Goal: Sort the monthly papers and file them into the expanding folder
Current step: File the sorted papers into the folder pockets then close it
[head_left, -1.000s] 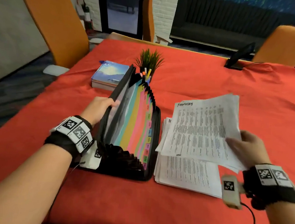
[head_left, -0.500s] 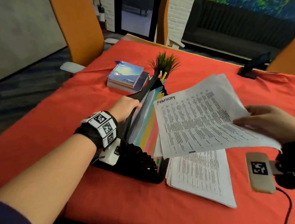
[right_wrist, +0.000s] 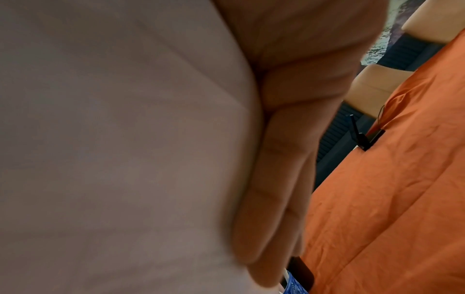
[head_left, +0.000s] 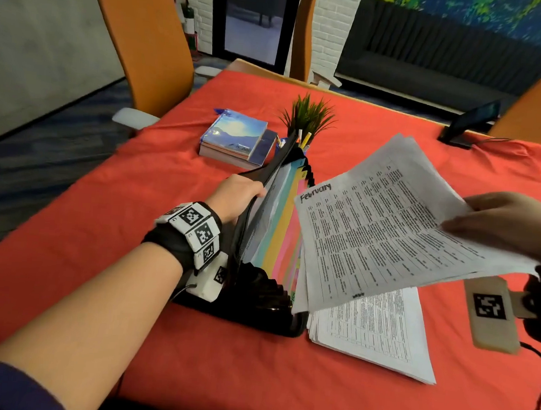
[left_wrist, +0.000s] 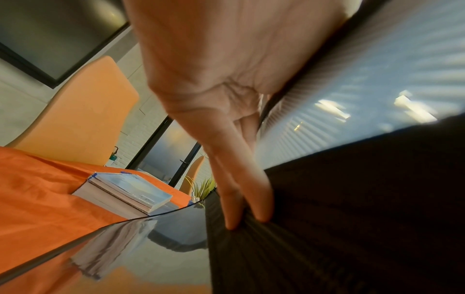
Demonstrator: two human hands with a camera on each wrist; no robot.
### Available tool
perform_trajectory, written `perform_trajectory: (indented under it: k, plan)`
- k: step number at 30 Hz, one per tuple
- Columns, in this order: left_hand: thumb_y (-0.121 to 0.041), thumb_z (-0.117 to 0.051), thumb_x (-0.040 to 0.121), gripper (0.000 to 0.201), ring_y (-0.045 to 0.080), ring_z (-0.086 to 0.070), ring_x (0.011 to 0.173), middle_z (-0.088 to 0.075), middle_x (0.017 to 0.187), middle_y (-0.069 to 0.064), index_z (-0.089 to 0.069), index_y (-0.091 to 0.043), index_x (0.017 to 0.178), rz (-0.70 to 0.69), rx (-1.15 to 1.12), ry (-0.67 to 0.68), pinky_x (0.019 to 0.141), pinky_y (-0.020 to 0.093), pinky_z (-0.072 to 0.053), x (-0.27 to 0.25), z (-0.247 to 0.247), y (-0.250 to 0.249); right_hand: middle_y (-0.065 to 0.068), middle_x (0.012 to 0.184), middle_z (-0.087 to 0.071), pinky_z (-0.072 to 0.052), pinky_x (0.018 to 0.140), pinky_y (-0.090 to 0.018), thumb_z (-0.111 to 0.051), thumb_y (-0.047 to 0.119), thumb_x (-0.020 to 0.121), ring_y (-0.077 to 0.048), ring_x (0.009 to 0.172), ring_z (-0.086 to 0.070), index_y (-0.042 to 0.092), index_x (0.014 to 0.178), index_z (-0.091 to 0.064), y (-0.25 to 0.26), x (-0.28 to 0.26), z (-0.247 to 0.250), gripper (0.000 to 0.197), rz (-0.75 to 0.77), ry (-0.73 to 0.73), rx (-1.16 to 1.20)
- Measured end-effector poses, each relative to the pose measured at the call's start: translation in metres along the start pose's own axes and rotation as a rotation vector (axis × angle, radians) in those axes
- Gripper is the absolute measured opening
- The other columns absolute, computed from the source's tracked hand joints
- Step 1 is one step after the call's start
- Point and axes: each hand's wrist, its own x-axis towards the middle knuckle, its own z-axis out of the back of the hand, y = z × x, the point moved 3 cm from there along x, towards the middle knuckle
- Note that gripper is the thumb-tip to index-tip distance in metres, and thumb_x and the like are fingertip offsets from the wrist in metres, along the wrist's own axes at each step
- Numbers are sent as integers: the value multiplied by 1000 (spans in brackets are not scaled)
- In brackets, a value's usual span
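Since a moment ago our right hand has lifted the February papers up off the pile and swung them over toward the expanding folder. They now hang in the air, tipped, just beside our left hand. Our right fingers lie flat under the sheets and the thumb pinches on top, so they do not slip. Our left hand grips the black front flap and pulls it back, so the colored pockets stay open for the papers to slide in.
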Motion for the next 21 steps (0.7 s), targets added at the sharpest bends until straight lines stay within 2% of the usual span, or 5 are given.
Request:
perform_trajectory:
  k: [6,9,13,17,21]
  plan:
    - [-24,-58,77,22,22,-40,61,-43,71,13,-58,-3,72,44,-36,14,44,23,-29,-2,1,-2,-2,79,-73,-48,83,-38,-72,22,74,-28,80,-68,24,83,-74,0,4,0,10,-22,12,-40]
    - [-31,-54,70,39,36,-56,72,-51,78,15,-66,5,81,27,-33,34,61,32,-42,-2,-1,-5,-2,79,-73,-50,73,-32,-72,23,73,-25,79,-67,24,83,-73,9,4,-3,9,-10,2,-53]
    - [-33,-52,71,28,44,-61,93,-59,84,22,-59,-8,61,22,40,87,66,34,-44,-3,-7,-6,-4,85,-69,-42,75,-29,-70,20,75,-21,75,-60,21,88,-72,28,15,-15,13,-6,-45,-94]
    - [-33,-55,75,32,42,-56,68,-49,69,17,-48,-11,53,48,73,59,44,20,-31,-4,-6,-7,-11,80,-61,-36,59,-26,-65,12,78,-18,61,-50,9,92,-69,38,35,-31,15,13,-142,-93]
    - [-22,-56,83,31,18,-39,40,-35,62,14,-43,-7,60,64,54,40,35,21,-25,-2,-4,-7,-12,77,-57,-34,47,-22,-60,3,79,-9,52,-44,2,93,-68,41,43,-40,16,67,-197,-40]
